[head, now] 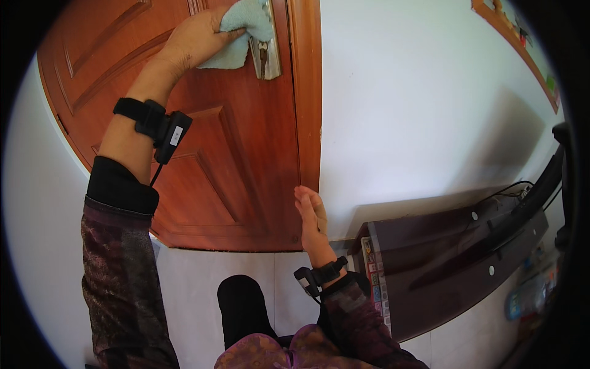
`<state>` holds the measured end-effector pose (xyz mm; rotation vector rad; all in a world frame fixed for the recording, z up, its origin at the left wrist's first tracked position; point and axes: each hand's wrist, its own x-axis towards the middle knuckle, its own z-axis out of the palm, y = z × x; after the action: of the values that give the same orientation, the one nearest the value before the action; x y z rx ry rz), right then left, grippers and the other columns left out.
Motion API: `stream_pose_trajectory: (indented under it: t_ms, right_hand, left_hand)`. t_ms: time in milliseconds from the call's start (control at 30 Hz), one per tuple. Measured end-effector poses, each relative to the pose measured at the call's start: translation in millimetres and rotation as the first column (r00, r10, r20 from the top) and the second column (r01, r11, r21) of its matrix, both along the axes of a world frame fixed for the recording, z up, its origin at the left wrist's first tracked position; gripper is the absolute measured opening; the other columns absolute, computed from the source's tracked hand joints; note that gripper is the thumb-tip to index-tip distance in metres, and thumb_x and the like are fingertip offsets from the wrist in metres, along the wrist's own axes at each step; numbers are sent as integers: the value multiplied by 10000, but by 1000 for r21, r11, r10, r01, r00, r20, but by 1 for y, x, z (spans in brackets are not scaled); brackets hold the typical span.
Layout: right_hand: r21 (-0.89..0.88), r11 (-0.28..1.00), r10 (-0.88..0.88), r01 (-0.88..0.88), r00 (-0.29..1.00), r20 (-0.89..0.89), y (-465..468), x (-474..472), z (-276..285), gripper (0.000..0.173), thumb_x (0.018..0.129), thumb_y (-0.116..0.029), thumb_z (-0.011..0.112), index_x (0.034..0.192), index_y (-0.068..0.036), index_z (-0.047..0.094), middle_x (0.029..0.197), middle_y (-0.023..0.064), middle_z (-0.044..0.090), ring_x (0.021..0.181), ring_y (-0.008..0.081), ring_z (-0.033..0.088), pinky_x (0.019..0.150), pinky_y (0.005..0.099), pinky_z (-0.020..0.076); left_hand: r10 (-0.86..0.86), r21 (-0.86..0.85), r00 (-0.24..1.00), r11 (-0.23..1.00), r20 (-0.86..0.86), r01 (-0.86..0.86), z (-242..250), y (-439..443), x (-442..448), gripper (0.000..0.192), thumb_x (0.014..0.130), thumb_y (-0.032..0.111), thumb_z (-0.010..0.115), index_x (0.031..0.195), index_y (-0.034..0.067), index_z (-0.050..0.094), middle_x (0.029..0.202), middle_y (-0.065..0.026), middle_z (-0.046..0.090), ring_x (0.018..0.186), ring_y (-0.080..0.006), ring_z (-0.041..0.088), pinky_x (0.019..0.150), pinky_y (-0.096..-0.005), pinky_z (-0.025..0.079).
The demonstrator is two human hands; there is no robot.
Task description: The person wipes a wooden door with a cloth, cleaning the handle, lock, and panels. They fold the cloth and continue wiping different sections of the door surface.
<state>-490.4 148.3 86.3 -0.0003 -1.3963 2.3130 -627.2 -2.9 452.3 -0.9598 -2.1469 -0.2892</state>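
My left hand (pixel 200 39) grips a pale blue-green cloth (pixel 249 20) at the upper part of a reddish-brown wooden door (pixel 258 152). The cloth covers the upper part of a metal lock plate (pixel 273 64), and any handle beneath it is hidden. Below the cloth, a key (pixel 263 60) sits at the keyhole of the plate. My right hand (pixel 313 217) is lower down, in front of the door's edge and frame, holding nothing. Its fingers are extended and slightly bent, with the thumb alongside.
The wooden door frame (pixel 306 92) borders a white wall (pixel 392 92). At right stands a dark, glossy low cabinet (pixel 428 276) bearing a black screen (pixel 521 221) and cables. A plastic bottle (pixel 525 300) is beyond it. A wooden-edged shelf (pixel 516 50) hangs at upper right.
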Motion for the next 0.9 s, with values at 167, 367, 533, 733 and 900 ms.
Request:
stream_pose_trajectory:
  t_ms: [167,367,533,733,900]
  right_hand:
    - [90,994,-54,62,995,-85,-4,-8,-6,371,1037,-290,489,1310,-40,518,1332,87,542,1291,187,464,1101,352,354]
    - [369,830,-347,419,905,-248,1,-16,-6,408,1011,-185,535,1365,5,463,1350,112,533,1290,216,468,1093,362,366]
    - [399,842,-261,363,921,-288,-3,-14,-5,462,950,-175,631,1332,38,481,1305,166,544,1181,247,527,1009,333,411]
    - [466,885,50,9,992,-112,-13,6,-12,380,933,-225,665,1182,23,520,1024,107,595,927,186,537,832,287,445]
    - [471,877,-3,97,981,-196,-19,14,-16,223,954,-207,644,988,-30,513,850,-4,486,799,104,422,740,251,400]
  left_hand:
    - [-90,443,995,891,-32,95,-47,26,-17,405,913,405,599,1173,97,635,1034,-156,701,989,-346,662,848,-424,509]
    - [-252,570,968,794,-7,211,-57,24,18,364,891,335,666,1122,54,657,991,-150,706,922,-296,672,799,-380,504]
    - [-423,597,901,700,-96,392,-65,-3,69,299,906,244,685,1122,38,655,954,-79,703,873,-148,635,778,-300,497]
    - [-629,796,740,310,-239,521,-20,-109,107,319,958,133,608,1232,-27,572,1150,-129,652,1039,-237,652,900,-328,534]
    - [-173,756,883,461,-437,465,-16,-164,72,312,899,29,565,1204,-15,616,1143,-142,669,980,-218,678,853,-335,558]
